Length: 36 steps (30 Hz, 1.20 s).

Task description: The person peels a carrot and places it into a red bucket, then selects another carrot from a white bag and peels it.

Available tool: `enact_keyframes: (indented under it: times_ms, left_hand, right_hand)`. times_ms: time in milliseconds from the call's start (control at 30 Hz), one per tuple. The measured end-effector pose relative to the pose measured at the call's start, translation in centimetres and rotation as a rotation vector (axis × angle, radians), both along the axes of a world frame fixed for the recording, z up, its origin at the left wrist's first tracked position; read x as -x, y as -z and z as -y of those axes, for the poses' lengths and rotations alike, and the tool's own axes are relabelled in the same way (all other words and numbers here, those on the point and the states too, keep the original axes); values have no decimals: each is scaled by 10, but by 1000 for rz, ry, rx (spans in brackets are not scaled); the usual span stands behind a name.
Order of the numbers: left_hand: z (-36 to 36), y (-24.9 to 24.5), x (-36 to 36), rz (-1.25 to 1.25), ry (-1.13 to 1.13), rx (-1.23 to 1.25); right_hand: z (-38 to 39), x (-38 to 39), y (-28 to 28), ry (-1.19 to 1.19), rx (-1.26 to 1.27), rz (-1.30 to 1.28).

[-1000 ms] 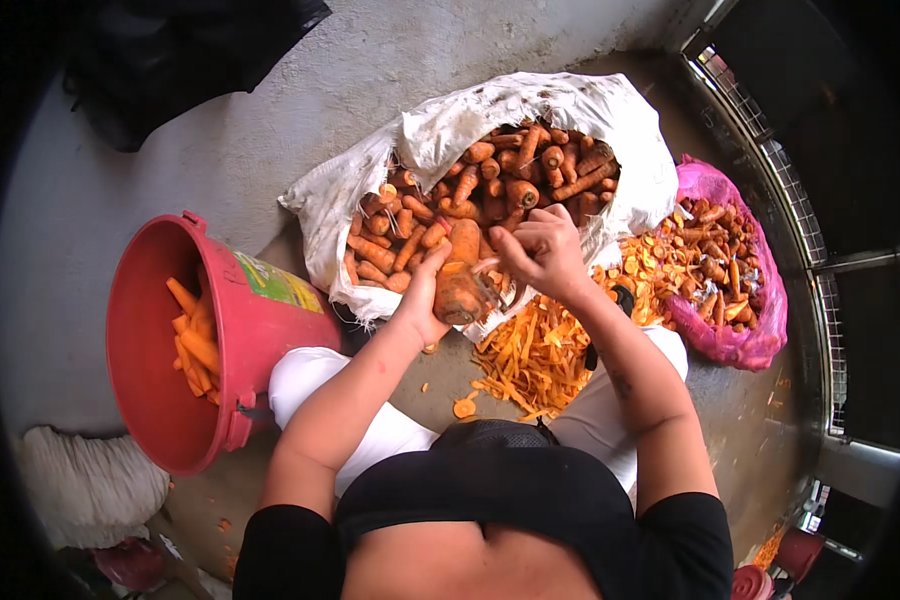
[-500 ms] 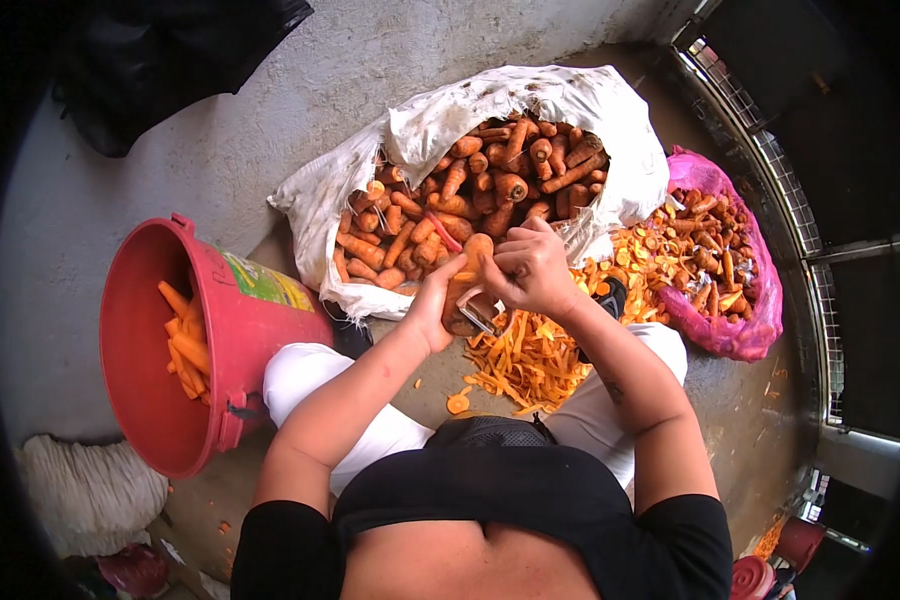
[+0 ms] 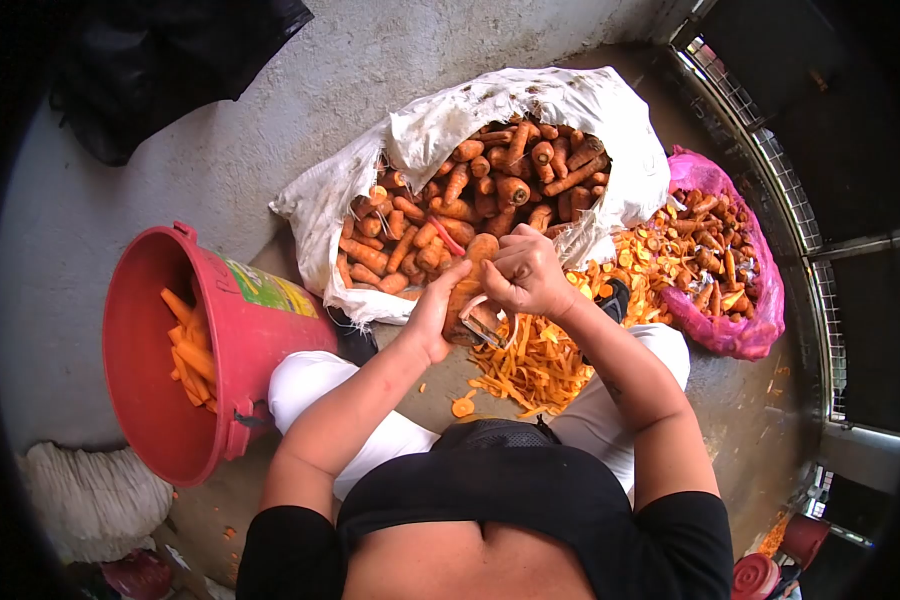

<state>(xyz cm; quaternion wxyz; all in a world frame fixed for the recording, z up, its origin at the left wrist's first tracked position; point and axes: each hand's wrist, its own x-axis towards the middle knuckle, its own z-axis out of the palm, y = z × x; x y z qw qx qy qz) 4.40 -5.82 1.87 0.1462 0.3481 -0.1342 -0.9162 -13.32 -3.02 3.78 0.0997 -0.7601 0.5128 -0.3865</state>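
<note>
My left hand is wrapped round a carrot held above the near edge of the open white sack. Closed on a metal-bladed peeler, my right hand touches the carrot from the right. The peeler's blade hangs below my right fingers, beside the carrot's lower part. Many unpeeled carrots fill the sack. Orange peelings lie in a heap on the floor below my hands.
On the left a red bucket lies tilted with peeled carrots inside. A pink bag of carrot pieces stands at the right. Cut ends spread beside it. Black cloth hangs at the upper left.
The view has shifted slightly, so the bucket and sack appear a little to the right. Both hands keep their hold, and the peeler has tilted slightly against the carrot.
</note>
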Motion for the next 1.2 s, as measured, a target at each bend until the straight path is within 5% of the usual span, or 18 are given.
enact_keyframes:
  times_ms: [133, 500, 600, 633, 700, 733, 900, 1200]
  left_hand:
    - [-17, -14, -5, -28, 19, 159]
    - [-21, -20, -7, -32, 133, 132]
    - [-20, -28, -13, -128, 242, 163]
    - [-19, -29, -14, -105, 234, 212]
    - [-19, -32, -13, -70, 196, 304]
    - [-18, -21, -11, 32, 185, 562]
    - [-7, -6, -3, 94, 115, 268]
    - [-8, 13, 18, 17, 3, -51]
  right_hand:
    - [9, 26, 1, 122, -34, -56]
    - [19, 62, 10, 412, -67, -130]
    - [22, 97, 7, 681, -418, -276]
    - [19, 104, 4, 692, -321, -220]
    - [10, 108, -6, 689, -164, -150]
    - [5, 104, -12, 635, -186, -64]
    - [-21, 64, -23, 338, -254, 220]
    - [-22, 26, -15, 106, 14, -48]
